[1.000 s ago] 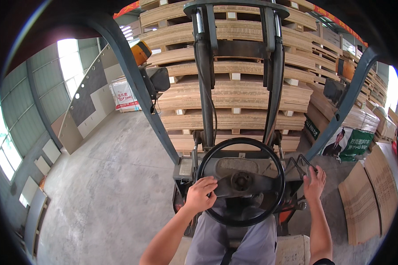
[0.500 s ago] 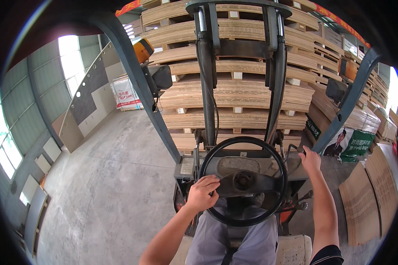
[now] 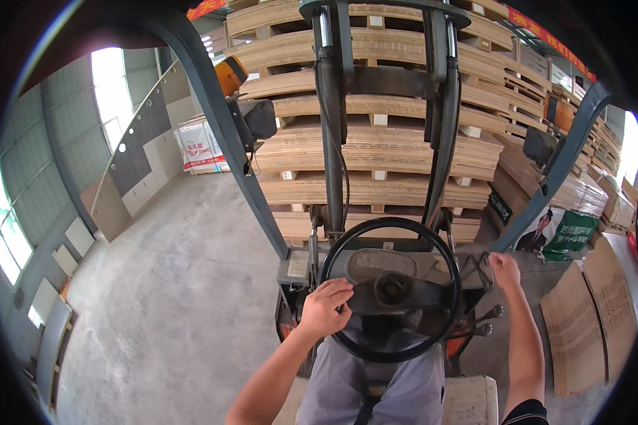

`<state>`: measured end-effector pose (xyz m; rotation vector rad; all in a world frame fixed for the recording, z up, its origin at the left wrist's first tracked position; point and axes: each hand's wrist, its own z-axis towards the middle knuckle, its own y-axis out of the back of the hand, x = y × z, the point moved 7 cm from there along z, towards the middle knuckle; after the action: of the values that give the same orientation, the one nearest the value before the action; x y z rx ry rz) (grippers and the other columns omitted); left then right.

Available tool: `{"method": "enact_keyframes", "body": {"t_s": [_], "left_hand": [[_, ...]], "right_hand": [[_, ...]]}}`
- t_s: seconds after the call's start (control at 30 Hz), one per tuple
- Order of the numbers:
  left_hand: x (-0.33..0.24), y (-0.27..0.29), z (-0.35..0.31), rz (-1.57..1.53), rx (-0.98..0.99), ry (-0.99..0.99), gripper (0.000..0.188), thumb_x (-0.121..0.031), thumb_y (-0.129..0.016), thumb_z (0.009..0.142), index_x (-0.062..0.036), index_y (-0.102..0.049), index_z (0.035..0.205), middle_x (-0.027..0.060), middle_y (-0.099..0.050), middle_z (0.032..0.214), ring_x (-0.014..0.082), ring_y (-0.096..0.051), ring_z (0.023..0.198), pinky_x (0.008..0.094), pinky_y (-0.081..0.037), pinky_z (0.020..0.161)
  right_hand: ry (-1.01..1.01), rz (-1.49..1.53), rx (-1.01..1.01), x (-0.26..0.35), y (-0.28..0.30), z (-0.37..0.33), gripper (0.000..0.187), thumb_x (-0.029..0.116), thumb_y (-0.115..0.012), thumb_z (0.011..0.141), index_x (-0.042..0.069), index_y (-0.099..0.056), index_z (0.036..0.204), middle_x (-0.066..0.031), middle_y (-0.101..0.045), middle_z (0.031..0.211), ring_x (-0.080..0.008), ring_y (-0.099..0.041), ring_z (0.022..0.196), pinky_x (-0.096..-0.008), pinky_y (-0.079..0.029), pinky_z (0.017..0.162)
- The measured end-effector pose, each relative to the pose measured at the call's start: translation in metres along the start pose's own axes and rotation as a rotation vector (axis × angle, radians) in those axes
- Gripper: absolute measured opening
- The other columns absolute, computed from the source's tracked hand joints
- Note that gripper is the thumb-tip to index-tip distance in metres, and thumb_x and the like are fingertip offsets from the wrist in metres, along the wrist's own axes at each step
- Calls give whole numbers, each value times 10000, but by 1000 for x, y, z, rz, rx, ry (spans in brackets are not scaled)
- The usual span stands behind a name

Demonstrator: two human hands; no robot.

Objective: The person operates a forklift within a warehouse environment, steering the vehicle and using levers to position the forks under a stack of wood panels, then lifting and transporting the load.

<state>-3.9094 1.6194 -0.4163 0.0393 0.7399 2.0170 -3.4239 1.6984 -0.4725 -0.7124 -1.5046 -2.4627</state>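
Observation:
A black steering wheel (image 3: pixel 389 358) stands before me in the cab of a forklift. My left hand (image 3: pixel 327 307) is closed over its left rim and spoke, fingertips resting on the spoke. To the right of the wheel, my right hand (image 3: pixel 505 270) makes a closed fist at the end of a thin bent lever (image 3: pixel 473 259); the fingers hide the lever's tip. Below that hand are two short knobbed levers (image 3: pixel 485 329), untouched. Ahead of the wheel rises the dark lift mast (image 3: pixel 333 142).
Tall stacks of wooden boards (image 3: pixel 383 145) fill the space beyond the mast. Blue-grey cab posts (image 3: pixel 237 159) frame both sides. Concrete floor (image 3: pixel 163 283) spreads left toward leaning panels (image 3: pixel 131 170). Brown flat boards (image 3: pixel 578 333) and a wrapped pallet with a green banner (image 3: pixel 571 230) are at right.
My right hand has come back and slightly right, closing into a fist, and the bent lever's end has dropped toward me. The left hand stays on the wheel.

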Motion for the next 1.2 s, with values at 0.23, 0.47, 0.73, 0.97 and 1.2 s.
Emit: {"method": "enact_keyframes", "body": {"t_s": [0.23,0.47,0.73,0.97,1.2], "left_hand": [[-1,-3,-2,18,-2,8,229,35,-603,618,4,-679,832,95,-675,959,283,-644,996,359,-540,826],[3,-2,0,23,16,-5,233,34,-602,621,10,-680,839,98,-673,957,286,-643,993,365,-539,825],[5,-3,0,51,1,-26,238,16,-617,610,-16,-686,836,82,-674,952,277,-645,987,355,-550,786],[10,-4,1,51,16,-1,236,27,-601,625,-1,-684,845,101,-675,969,290,-640,1007,373,-535,841],[22,-11,-3,61,-10,2,232,21,-601,625,-3,-683,841,101,-675,968,284,-639,1008,369,-533,843]], "right_hand": [[-134,-164,35,-45,-17,-14,234,213,-534,859,96,-688,990,-201,-660,934,-396,-619,908,-474,-494,788],[-120,-83,-87,-54,-24,-39,253,201,-530,863,82,-683,1024,-197,-660,972,-392,-616,933,-469,-494,800],[-144,-106,-44,-47,-19,-21,266,205,-522,870,75,-688,1033,-188,-663,1003,-378,-620,946,-457,-497,826],[-149,-122,-73,-44,-22,-19,250,202,-525,861,93,-693,1011,-192,-663,978,-380,-620,941,-460,-498,813],[-177,-84,-132,-57,-35,-36,245,193,-529,850,111,-700,1006,-186,-664,961,-376,-620,936,-453,-499,810]]}}
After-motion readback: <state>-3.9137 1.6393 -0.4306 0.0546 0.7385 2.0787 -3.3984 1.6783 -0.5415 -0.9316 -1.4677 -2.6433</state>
